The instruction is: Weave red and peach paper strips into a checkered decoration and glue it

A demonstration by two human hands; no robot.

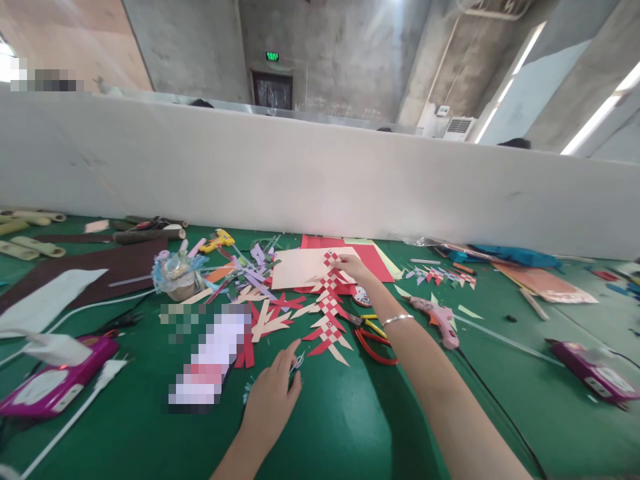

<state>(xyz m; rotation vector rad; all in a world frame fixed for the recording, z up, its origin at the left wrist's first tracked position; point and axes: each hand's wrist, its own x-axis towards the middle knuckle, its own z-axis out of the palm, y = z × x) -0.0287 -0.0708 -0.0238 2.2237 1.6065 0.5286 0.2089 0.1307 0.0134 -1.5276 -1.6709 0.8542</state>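
Green worktop (350, 417). 1 red-and-cream woven paper strip (329, 308) on it, long axis running near to far. Right hand (353, 268) touches far end, fingers nearly together; pinch or press, cannot tell. Left hand (274, 380) just left of near end, fingers loosely curled; hold unclear.

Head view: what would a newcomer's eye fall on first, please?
First, probably the row of checkered red-and-pale paper pieces in the middle of the green table, with the right hand at its far end and the left hand near its close end. Next might come the pink glue gun farther right and the magenta power strip toward the left edge.
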